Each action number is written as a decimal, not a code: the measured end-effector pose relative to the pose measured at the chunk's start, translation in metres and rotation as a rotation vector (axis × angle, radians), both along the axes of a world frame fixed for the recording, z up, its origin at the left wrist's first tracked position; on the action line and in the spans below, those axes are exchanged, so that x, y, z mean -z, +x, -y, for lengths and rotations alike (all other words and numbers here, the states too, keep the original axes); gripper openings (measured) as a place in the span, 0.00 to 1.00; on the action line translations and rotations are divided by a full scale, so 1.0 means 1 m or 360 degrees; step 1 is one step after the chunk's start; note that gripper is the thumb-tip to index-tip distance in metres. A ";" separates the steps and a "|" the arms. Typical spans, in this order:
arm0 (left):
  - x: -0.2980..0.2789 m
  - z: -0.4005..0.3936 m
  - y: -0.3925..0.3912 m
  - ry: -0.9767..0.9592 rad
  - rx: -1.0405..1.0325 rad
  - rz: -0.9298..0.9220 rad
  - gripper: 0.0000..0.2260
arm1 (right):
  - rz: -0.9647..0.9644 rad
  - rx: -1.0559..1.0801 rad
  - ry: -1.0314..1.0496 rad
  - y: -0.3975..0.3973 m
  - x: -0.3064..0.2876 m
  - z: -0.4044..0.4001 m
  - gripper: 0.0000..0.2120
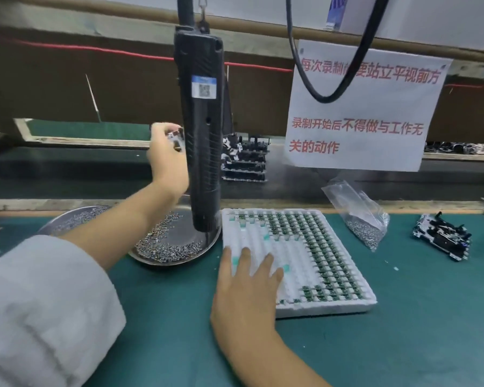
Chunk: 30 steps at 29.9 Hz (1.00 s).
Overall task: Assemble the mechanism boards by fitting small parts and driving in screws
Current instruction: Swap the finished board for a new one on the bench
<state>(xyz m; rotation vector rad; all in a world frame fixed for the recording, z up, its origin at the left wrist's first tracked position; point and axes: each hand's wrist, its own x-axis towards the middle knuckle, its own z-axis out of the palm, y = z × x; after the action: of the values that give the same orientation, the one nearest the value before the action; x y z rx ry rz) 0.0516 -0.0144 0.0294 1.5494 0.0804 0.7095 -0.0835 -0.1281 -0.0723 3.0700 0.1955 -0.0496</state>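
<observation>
My left hand [165,160] is raised behind the hanging black electric screwdriver [201,129] and pinches a small black and white mechanism board [177,138], partly hidden by the tool. My right hand [246,283] lies flat, fingers spread, on the near left part of a white foam tray [263,227] holding rows of small green parts [324,247]. A stack of mechanism boards [245,160] stands on the dark belt behind. Another board [442,237] lies on the green mat at the right. A round metal dish [207,247] holds several loose screws [165,248].
A clear bag of screws [361,219] leans behind the tray's right corner. A second metal dish of screws [76,219] sits at the left behind my sleeve. A white paper sign with red writing [361,113] hangs over the belt, a black cable [330,65] looping before it.
</observation>
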 end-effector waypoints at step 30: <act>0.065 -0.101 -0.201 0.0023 0.0627 -0.1306 0.26 | 0.0454 -0.1389 0.0558 -0.049 0.005 -0.021 0.20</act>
<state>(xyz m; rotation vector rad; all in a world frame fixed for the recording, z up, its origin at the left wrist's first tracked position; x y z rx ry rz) -0.1494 0.0868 -0.0359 1.7163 0.3668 -0.2625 -0.1326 -0.1068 -0.0777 2.9395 1.6129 0.5007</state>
